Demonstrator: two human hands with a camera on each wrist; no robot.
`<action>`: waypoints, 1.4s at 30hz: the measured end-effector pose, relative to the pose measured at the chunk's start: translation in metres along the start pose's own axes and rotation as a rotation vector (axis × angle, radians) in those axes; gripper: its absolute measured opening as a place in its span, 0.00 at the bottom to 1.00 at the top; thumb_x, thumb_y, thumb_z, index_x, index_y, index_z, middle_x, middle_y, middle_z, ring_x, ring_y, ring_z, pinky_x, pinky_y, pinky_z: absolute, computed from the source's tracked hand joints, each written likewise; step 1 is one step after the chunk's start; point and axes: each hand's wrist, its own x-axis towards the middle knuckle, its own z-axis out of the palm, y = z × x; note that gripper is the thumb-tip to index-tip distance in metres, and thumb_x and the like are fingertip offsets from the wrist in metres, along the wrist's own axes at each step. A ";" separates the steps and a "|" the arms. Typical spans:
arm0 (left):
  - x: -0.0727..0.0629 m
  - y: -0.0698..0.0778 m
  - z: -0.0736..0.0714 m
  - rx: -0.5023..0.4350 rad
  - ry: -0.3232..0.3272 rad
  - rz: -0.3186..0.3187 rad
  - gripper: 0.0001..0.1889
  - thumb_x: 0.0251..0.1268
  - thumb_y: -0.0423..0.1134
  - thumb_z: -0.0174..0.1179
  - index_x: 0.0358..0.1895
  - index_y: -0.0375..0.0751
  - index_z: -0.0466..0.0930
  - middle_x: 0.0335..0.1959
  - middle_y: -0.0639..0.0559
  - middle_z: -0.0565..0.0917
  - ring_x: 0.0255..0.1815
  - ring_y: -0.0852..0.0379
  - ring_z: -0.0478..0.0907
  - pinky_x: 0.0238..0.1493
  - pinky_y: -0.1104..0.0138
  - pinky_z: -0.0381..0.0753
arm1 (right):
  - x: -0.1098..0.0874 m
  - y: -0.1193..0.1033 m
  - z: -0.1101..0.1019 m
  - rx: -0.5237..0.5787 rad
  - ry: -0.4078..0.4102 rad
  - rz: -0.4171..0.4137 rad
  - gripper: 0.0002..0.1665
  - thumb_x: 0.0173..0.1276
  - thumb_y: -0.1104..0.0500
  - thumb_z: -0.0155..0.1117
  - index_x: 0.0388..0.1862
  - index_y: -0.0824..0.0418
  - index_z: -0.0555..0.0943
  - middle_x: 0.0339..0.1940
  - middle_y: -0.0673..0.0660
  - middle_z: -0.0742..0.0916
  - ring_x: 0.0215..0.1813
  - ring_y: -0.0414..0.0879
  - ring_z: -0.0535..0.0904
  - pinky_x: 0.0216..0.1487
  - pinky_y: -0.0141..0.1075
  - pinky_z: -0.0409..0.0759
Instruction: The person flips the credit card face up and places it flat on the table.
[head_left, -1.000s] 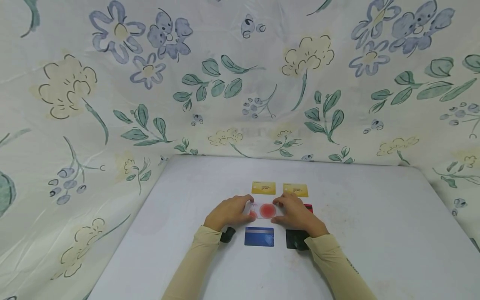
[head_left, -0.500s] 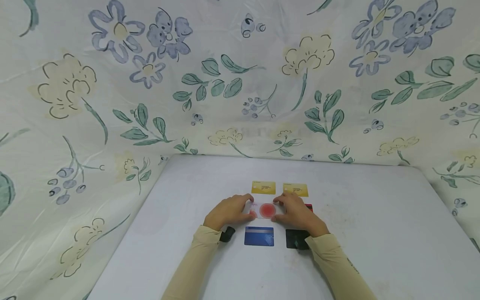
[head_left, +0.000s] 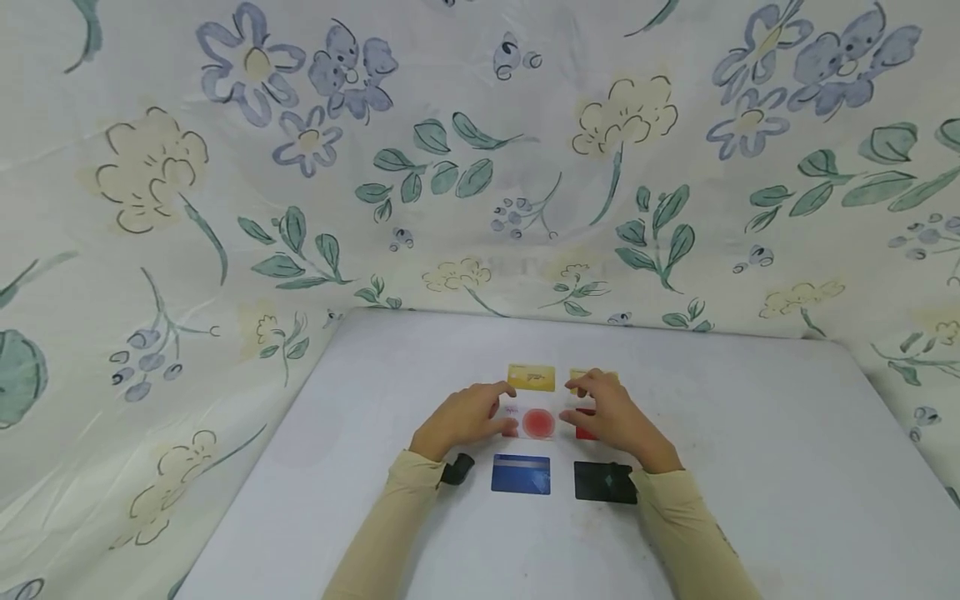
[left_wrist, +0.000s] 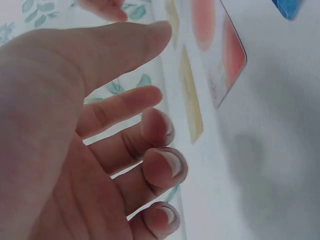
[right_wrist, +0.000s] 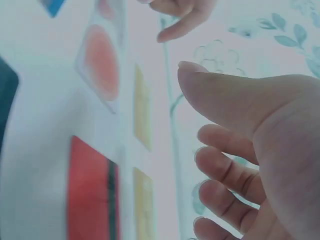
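Observation:
A white card with red circles (head_left: 537, 423) lies flat on the table in the middle of the head view. My left hand (head_left: 465, 419) hovers at its left edge, fingers loosely bent; the left wrist view shows a gap between the fingertips (left_wrist: 158, 125) and the card. Over on the right, my right hand (head_left: 621, 425) is above a red card (head_left: 585, 423) and partly hides it. Nothing sits between its thumb and loosely bent fingers (right_wrist: 215, 162). Its fingertips also overlap a yellow card (head_left: 605, 377) in the head view.
Another yellow card (head_left: 532, 377) lies behind the white one. Nearer the person are a blue card (head_left: 521, 474) and a black card (head_left: 604, 482). All rest on a white table (head_left: 360, 400), with a flowered cloth (head_left: 420, 208) hanging behind.
My right hand has come off the white card's right edge, moving right and up, so more of the red card shows. My left hand has drawn slightly off it too. The card stays in place.

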 end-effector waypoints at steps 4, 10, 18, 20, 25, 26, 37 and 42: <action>-0.001 0.004 0.000 -0.011 0.027 0.009 0.25 0.69 0.50 0.67 0.65 0.45 0.77 0.32 0.53 0.77 0.33 0.57 0.73 0.33 0.68 0.72 | -0.006 -0.002 -0.011 0.016 0.027 -0.019 0.33 0.67 0.51 0.75 0.68 0.59 0.79 0.56 0.61 0.82 0.61 0.56 0.74 0.59 0.51 0.84; -0.003 0.016 0.000 -0.026 0.091 0.028 0.26 0.69 0.49 0.67 0.66 0.43 0.77 0.41 0.50 0.82 0.40 0.56 0.75 0.42 0.65 0.78 | -0.014 0.002 -0.022 -0.005 0.067 -0.018 0.33 0.66 0.52 0.75 0.69 0.59 0.78 0.56 0.62 0.82 0.61 0.57 0.74 0.58 0.52 0.84; 0.003 0.036 0.003 -0.015 0.112 0.052 0.27 0.69 0.52 0.67 0.67 0.45 0.78 0.46 0.48 0.84 0.42 0.57 0.75 0.42 0.68 0.78 | -0.022 0.011 -0.031 -0.045 0.080 -0.028 0.34 0.66 0.52 0.76 0.68 0.62 0.78 0.55 0.63 0.82 0.60 0.58 0.73 0.58 0.53 0.84; 0.005 0.042 0.005 -0.024 0.110 0.066 0.27 0.69 0.51 0.68 0.67 0.45 0.78 0.48 0.48 0.85 0.42 0.57 0.75 0.43 0.68 0.79 | -0.024 0.012 -0.034 -0.053 0.079 -0.029 0.35 0.65 0.52 0.76 0.68 0.62 0.78 0.54 0.64 0.82 0.60 0.59 0.74 0.57 0.53 0.84; 0.008 0.052 0.011 -0.012 0.114 0.101 0.26 0.67 0.52 0.69 0.64 0.44 0.79 0.44 0.50 0.83 0.39 0.59 0.75 0.41 0.70 0.79 | -0.029 0.017 -0.040 -0.052 0.067 -0.011 0.35 0.66 0.52 0.76 0.68 0.63 0.77 0.54 0.64 0.82 0.59 0.60 0.74 0.56 0.52 0.84; 0.008 0.054 0.012 -0.009 0.116 0.104 0.27 0.67 0.52 0.69 0.64 0.44 0.79 0.43 0.51 0.83 0.38 0.59 0.75 0.41 0.70 0.79 | -0.030 0.018 -0.040 -0.052 0.064 -0.010 0.35 0.66 0.52 0.75 0.68 0.63 0.77 0.54 0.64 0.82 0.59 0.60 0.74 0.56 0.52 0.84; 0.022 0.069 0.026 0.045 0.100 0.108 0.27 0.66 0.54 0.69 0.65 0.48 0.79 0.32 0.58 0.78 0.32 0.64 0.72 0.35 0.74 0.74 | -0.035 0.039 -0.039 -0.055 0.067 0.031 0.36 0.63 0.53 0.78 0.67 0.64 0.78 0.52 0.62 0.82 0.56 0.57 0.74 0.51 0.48 0.85; 0.026 0.073 0.031 0.060 0.082 0.098 0.27 0.65 0.54 0.70 0.64 0.47 0.80 0.34 0.57 0.80 0.33 0.62 0.73 0.36 0.72 0.75 | -0.034 0.047 -0.035 -0.034 0.030 0.074 0.38 0.61 0.53 0.80 0.67 0.64 0.78 0.52 0.62 0.82 0.56 0.56 0.73 0.47 0.43 0.87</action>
